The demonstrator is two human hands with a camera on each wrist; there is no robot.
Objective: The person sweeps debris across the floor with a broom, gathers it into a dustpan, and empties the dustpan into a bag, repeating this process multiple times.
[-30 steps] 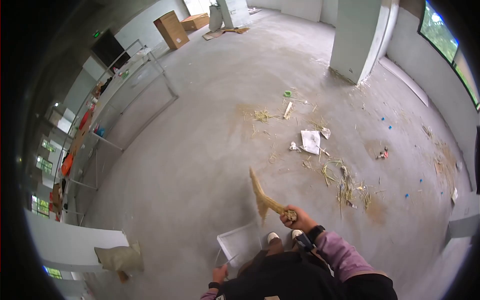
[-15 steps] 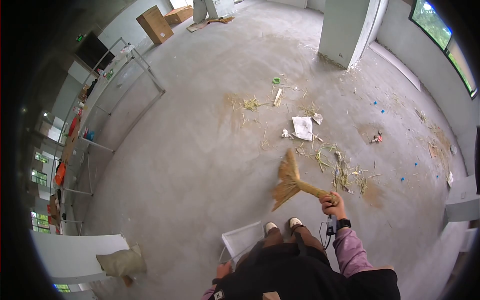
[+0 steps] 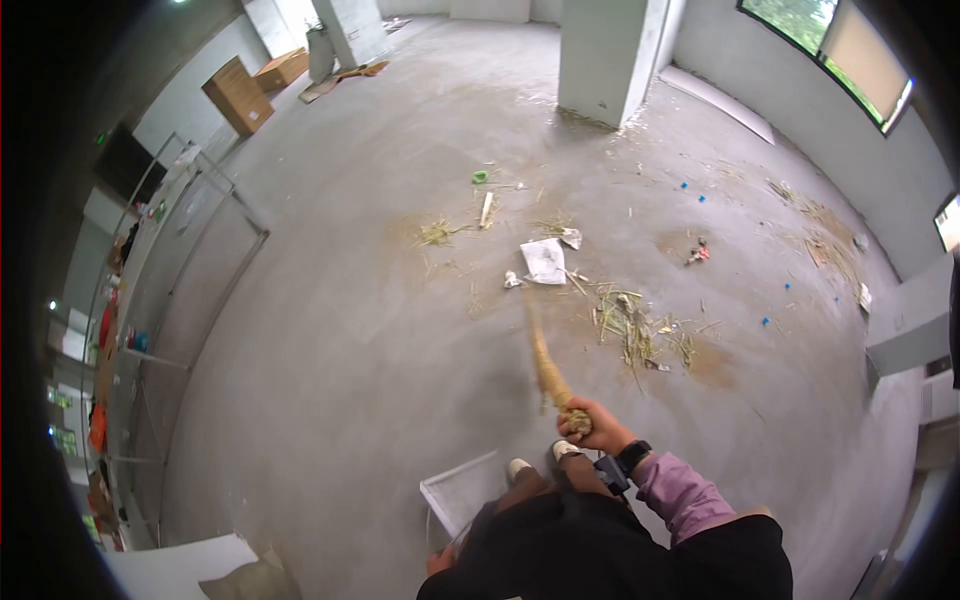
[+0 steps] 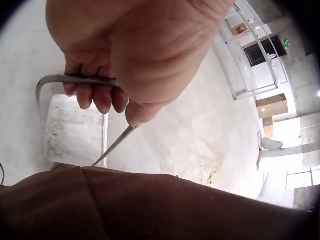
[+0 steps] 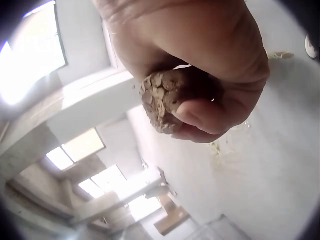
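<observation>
My right hand [image 3: 597,427] grips the handle of a straw broom [image 3: 548,372], whose narrow, blurred head points forward over the floor. In the right wrist view, the curled fingers [image 5: 200,112] wrap the handle, and the broom's rough bundled butt end [image 5: 159,102] sticks out of the fist. Low beside my legs, my left hand [image 3: 440,560] holds the bent metal handle [image 4: 117,142] of a white dustpan [image 3: 452,492]. Dark smudges mark the dustpan's flat inside in the left wrist view. Ahead on the floor lie scattered straw [image 3: 628,325] and a white sheet [image 3: 543,261].
Farther off are a green ring-shaped piece [image 3: 480,177], a pale strip [image 3: 487,210], blue bits [image 3: 766,321] and a red scrap [image 3: 699,252]. A square pillar [image 3: 600,70] rises ahead. Metal framing [image 3: 225,290] runs along the left; cardboard boxes [image 3: 238,95] stand behind it.
The broom swung right with its fan spread toward the camera, then came back left and now shows nearly edge-on. The head view has turned right. The left hand still holds the dustpan.
</observation>
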